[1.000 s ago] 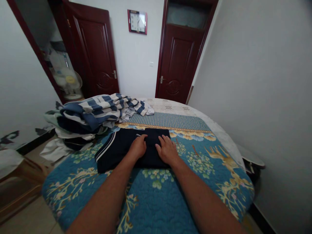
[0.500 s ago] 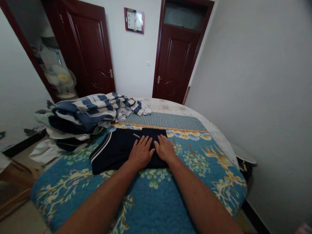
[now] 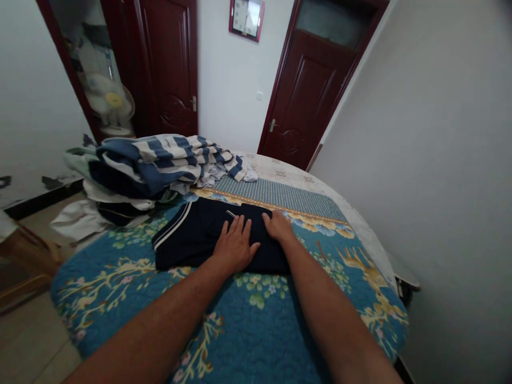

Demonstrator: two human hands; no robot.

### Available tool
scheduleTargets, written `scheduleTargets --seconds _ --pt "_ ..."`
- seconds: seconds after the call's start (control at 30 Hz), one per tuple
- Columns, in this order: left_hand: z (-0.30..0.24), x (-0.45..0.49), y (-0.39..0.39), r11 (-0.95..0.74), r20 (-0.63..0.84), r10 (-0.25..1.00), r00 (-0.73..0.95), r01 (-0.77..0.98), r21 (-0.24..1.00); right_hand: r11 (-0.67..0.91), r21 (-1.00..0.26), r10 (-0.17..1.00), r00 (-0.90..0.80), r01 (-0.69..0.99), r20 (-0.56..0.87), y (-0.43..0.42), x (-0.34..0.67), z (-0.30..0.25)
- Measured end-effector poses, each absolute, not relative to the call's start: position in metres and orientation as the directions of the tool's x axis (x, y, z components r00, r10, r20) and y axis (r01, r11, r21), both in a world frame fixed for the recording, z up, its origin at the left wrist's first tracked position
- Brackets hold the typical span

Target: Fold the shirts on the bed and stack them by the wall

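Observation:
A navy garment (image 3: 192, 234), folded into a flat, long shape with white stripes along its left edge, lies across the patterned teal cover. My left hand (image 3: 235, 245) rests flat on its middle, fingers stretched out and thumb apart. At the garment's far right edge, my right hand (image 3: 280, 228) has its fingers curled over the edge and its thumb on the cloth; the fingertips are partly hidden. Both forearms reach in from the near side.
A heap of clothes (image 3: 132, 170), with a blue-and-white striped one on top, sits at the left of the table. The teal quilted cover (image 3: 256, 330) lies over a pale tablecloth (image 3: 276, 165). A wooden chair (image 3: 28, 261) stands at left; a wall (image 3: 440, 160) runs along the right.
My right hand has gone from lying flat on the cloth to curling at its far right edge, a bit farther from my left hand. The head view has shifted and tilted slightly.

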State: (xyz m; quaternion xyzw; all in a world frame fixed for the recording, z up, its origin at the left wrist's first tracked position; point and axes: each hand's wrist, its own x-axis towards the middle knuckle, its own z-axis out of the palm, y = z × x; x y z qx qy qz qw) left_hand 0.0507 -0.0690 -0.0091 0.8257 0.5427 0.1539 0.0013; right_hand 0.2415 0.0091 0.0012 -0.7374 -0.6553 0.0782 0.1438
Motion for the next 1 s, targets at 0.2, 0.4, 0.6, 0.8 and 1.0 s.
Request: scheduleTargets --seconds 0.2,0.4,0.6,0.8,1.0 --pt "-0.006 0.051 -0.07 -0.408 0.229 0.907 0.353 0.871 0.273 -0.126 -0.322 0.977 0.174 0.938 0.122 0.031 0.247 -0.006" --pt "-0.007 0.052 -0.069 -0.398 0.236 0.911 0.339 0.872 0.285 -0.11 -0.358 0.957 0.196 0.927 0.213 0.027 0.248 -0.003" --pt "-0.009 0.05 -0.07 -0.406 0.236 0.907 0.349 0.873 0.27 -0.089 -0.345 0.928 0.203 0.934 0.311 -0.002 0.248 -0.003" --pt "-0.009 0.05 -0.069 -0.404 0.242 0.906 0.346 0.877 0.26 0.005 -0.192 0.95 0.056 0.981 0.308 -0.05 0.252 -0.019" --pt "-0.01 0.047 -0.068 -0.426 0.248 0.896 0.368 0.869 0.251 0.027 -0.151 0.975 0.008 0.988 0.224 -0.097 0.257 -0.019"
